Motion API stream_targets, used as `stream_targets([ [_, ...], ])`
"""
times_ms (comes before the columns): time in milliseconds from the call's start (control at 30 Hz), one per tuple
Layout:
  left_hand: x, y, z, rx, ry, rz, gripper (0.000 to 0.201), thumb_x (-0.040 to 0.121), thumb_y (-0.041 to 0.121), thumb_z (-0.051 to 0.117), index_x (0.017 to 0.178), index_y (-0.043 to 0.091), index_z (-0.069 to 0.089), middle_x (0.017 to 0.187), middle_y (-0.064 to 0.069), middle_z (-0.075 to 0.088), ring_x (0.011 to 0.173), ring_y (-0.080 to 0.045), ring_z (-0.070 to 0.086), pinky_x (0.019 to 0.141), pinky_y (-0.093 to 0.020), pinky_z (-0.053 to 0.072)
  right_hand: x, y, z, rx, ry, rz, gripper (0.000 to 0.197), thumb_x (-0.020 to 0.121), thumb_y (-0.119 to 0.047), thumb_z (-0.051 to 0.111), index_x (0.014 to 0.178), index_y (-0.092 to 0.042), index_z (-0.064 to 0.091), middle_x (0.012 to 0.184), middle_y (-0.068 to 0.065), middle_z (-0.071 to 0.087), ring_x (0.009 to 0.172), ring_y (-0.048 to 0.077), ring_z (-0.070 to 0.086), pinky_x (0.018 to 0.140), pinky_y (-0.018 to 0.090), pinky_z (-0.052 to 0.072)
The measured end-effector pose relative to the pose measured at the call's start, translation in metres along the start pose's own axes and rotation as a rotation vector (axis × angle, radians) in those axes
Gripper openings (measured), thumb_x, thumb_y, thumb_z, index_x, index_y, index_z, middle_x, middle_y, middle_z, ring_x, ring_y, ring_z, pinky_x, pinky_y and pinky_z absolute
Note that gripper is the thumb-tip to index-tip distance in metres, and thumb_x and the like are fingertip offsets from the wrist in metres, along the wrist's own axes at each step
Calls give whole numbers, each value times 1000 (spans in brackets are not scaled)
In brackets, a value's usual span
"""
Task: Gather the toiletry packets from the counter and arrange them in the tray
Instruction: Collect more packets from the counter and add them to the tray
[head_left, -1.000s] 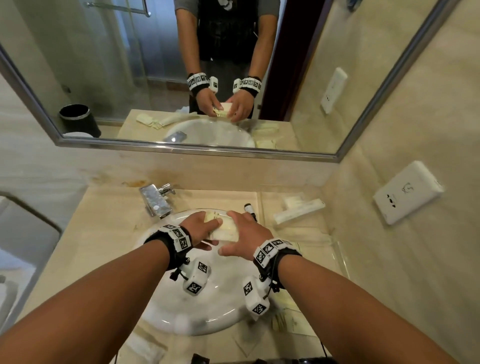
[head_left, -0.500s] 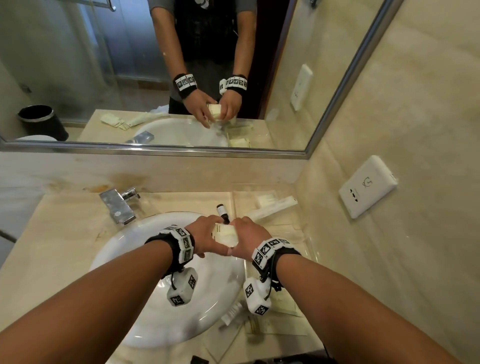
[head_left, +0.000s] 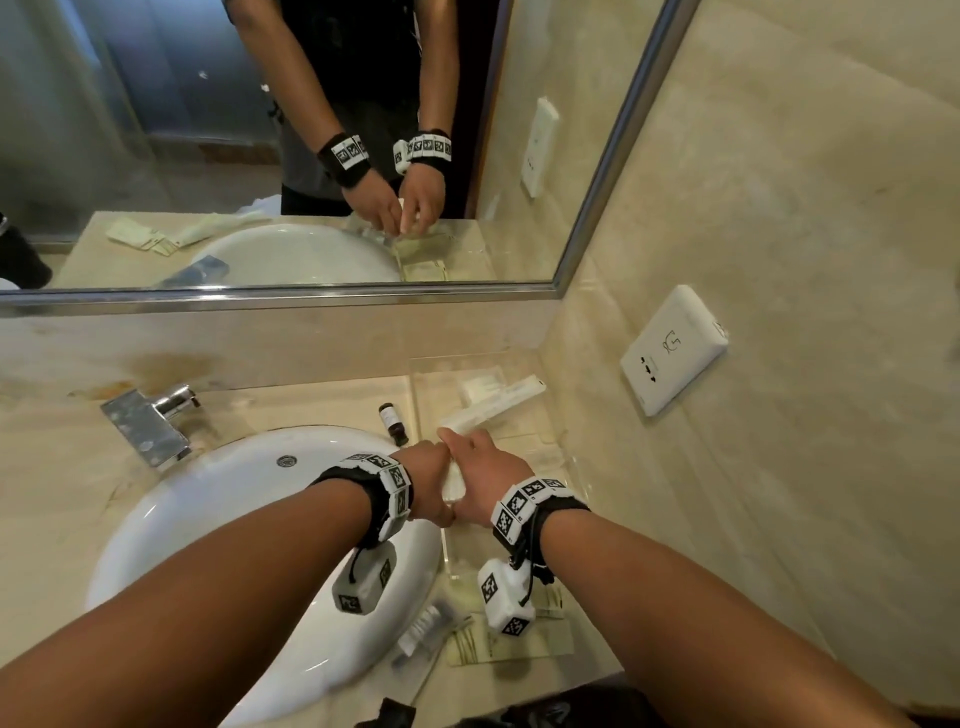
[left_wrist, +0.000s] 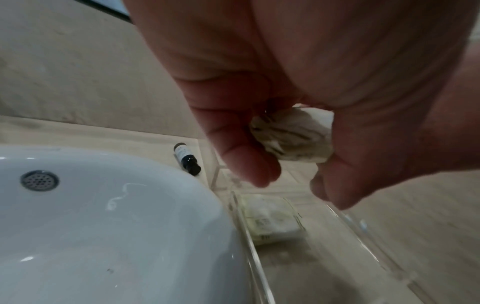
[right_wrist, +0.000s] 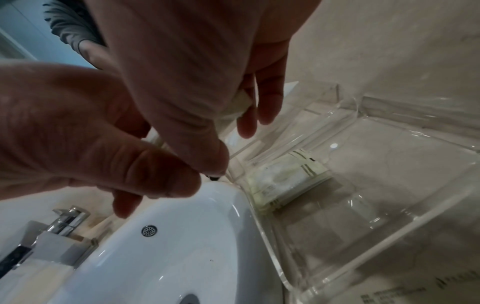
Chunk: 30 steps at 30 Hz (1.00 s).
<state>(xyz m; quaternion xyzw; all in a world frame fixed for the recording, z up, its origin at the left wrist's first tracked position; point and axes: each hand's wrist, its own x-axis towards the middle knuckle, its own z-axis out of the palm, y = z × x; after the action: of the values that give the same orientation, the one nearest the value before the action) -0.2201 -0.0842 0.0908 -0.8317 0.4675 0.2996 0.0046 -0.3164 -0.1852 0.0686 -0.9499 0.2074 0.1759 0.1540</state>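
Note:
Both my hands hold one small cream toiletry packet between them, just above the left wall of the clear tray. My left hand pinches the packet from the sink side. My right hand grips its other end. Beneath the hands, a similar packet lies flat inside the tray by its left wall. Long white packets lie at the tray's far end. More packets and a small tube lie on the counter near the front edge.
The white sink basin fills the counter left of the tray, with a chrome tap behind it. A small dark bottle lies between basin and tray. The wall with a socket plate stands close on the right, the mirror behind.
Both hands have carried the packet to the right, from above the basin to over the tray's left wall, and lowered it. The head view has swung right as well.

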Motion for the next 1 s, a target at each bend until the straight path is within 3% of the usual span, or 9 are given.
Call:
stream_targets([
  [100, 9, 4, 5, 38, 23, 6, 73, 72, 38, 79, 128, 6, 45, 107, -10, 59, 94, -27, 63, 76, -33, 53, -4, 8, -3, -43, 13, -18, 107, 76, -47, 77, 154, -42, 3, 142, 5, 34, 94, 29, 66, 71, 37, 54],
  [167, 14, 6, 9, 41, 26, 3, 76, 73, 34, 79, 133, 7, 41, 118, -11, 57, 104, -29, 61, 83, -35, 52, -6, 12, -3, -77, 13, -12, 103, 79, -46, 75, 155, -37, 6, 137, 5, 39, 92, 28, 65, 68, 36, 50],
  [400, 30, 20, 15, 27, 23, 31, 80, 71, 39, 80, 138, 16, 42, 125, -7, 53, 110, -27, 60, 89, -38, 52, -11, 29, -2, -106, 15, 102, 59, 87, -18, 65, 141, -20, 42, 131, 7, 43, 87, 29, 65, 66, 36, 47],
  [567, 40, 30, 22, 52, 20, 22, 80, 70, 49, 78, 134, 17, 42, 124, -6, 54, 107, -27, 60, 87, -39, 53, -12, 51, 7, -65, 53, 75, 61, 85, -19, 68, 140, -22, 43, 131, 8, 43, 88, 31, 64, 70, 39, 52],
  [733, 50, 31, 30, 40, 29, 6, 78, 73, 49, 76, 133, 13, 42, 125, -9, 53, 110, -28, 59, 89, -37, 51, -18, 81, 17, 332, -63, 109, 103, 73, -42, 77, 153, -47, 13, 157, -3, 20, 120, 24, 56, 92, 33, 50],
  [800, 54, 30, 32, 35, 27, -21, 76, 72, 48, 77, 130, 12, 42, 126, -11, 52, 111, -30, 59, 89, -38, 51, -22, 92, 19, 576, -64, 172, 108, 70, -49, 79, 154, -49, 10, 157, -3, 26, 131, 22, 47, 101, 36, 48],
  [900, 59, 32, 36, 23, 14, -48, 72, 72, 46, 78, 125, 13, 42, 124, -12, 52, 109, -31, 59, 88, -39, 51, -25, 103, 20, 895, -27, 298, 95, 78, -50, 71, 155, -46, 15, 140, -4, 50, 114, 21, 61, 91, 44, 58],
  [1000, 65, 40, 40, 14, 7, -43, 73, 74, 47, 76, 126, 13, 39, 123, -12, 52, 107, -32, 60, 86, -40, 52, -22, 103, 19, 946, -5, 339, 75, 89, -42, 55, 156, -37, 22, 113, -2, 63, 96, 23, 67, 86, 50, 59],
])
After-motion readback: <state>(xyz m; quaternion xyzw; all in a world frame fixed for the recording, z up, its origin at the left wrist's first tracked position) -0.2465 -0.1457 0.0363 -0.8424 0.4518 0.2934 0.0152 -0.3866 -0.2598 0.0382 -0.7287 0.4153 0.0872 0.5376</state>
